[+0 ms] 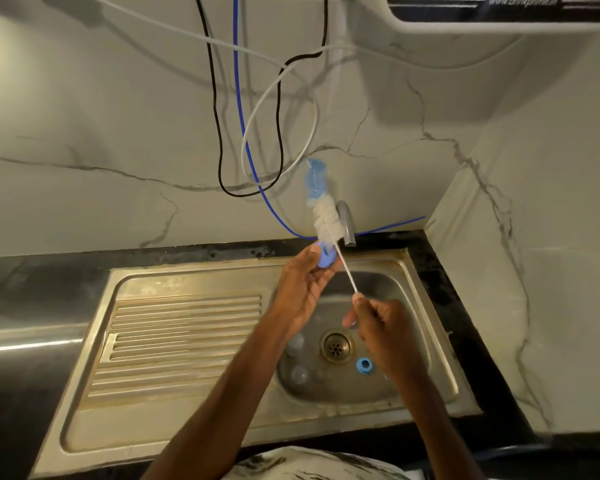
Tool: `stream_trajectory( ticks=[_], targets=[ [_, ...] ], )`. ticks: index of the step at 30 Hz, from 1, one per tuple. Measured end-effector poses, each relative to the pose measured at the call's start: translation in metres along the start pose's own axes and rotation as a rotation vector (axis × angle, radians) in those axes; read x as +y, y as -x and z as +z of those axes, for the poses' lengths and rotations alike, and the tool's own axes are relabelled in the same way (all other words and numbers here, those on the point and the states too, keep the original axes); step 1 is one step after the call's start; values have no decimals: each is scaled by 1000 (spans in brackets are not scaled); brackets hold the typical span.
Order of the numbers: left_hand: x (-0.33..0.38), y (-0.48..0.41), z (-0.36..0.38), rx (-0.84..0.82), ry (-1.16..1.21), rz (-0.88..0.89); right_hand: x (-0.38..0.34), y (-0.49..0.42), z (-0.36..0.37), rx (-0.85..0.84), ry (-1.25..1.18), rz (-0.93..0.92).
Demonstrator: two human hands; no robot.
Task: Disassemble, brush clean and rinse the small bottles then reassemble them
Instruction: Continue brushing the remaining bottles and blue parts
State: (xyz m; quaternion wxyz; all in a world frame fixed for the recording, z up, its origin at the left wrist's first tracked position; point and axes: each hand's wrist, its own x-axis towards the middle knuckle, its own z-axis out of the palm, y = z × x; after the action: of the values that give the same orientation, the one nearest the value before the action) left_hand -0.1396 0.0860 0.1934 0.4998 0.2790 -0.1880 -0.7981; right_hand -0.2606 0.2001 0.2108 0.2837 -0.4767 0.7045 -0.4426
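My left hand [303, 278] holds a small blue bottle part [326, 257] between thumb and fingers, above the sink basin's back edge. My right hand [378, 329] grips the thin white handle of a bottle brush [326, 220]. The brush points up and away, with white bristles and a blue tip, and its stem passes right beside the blue part. In the basin [406, 292] lie a blue ring cap [364, 365] by the drain and two or three clear small bottle pieces [295, 342] to the left of the drain.
A steel tap spout [347, 225] stands just behind the brush. The sink's ribbed drainboard [184, 327] spreads to the left, set in a dark counter [49, 271]. Black, white and blue cables [238, 133] hang on the marble wall. A wall corner juts out at right.
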Motion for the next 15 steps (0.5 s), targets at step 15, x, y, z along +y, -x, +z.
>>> stream_trajectory(
  ticks=[15],
  targets=[
    [9, -15, -2, 197, 28, 83, 11, 28, 8, -146, -122, 115]
  ],
)
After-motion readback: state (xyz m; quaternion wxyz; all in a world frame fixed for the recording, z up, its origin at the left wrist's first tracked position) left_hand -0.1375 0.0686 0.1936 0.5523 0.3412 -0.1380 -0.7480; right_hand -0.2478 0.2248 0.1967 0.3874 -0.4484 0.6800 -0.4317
